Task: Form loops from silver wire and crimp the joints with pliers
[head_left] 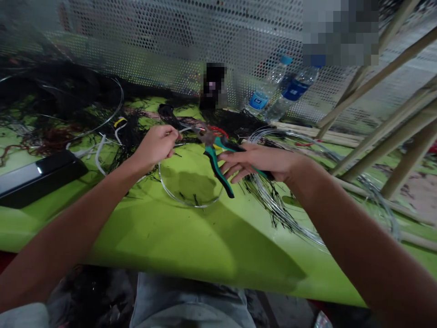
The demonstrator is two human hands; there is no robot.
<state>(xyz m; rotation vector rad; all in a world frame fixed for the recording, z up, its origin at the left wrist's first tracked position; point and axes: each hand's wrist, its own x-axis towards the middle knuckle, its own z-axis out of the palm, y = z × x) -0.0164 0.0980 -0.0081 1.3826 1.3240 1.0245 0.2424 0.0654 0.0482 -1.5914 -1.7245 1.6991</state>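
My right hand (pixel 262 159) holds a pair of pliers (pixel 213 155) with green and black handles. The handles are spread, and the jaws point up and left toward my other hand. My left hand (pixel 159 143) is closed in a pinch at the upper left of a thin wire loop (pixel 196 206), and a pale wire end sticks out past its fingertips. Black knotted threads cling to the bottom of the loop. Beyond the pliers lies something red and curved (pixel 218 130), partly covered by them.
A coil of clear wire (pixel 283 214) lies on the green table (pixel 164 237) at right, near wooden poles (pixel 375 86). Two water bottles (pixel 261 93) stand against a perforated metal panel (pixel 143 41). Dark netting (pixel 51 95) and a black box (pixel 41 175) are at left.
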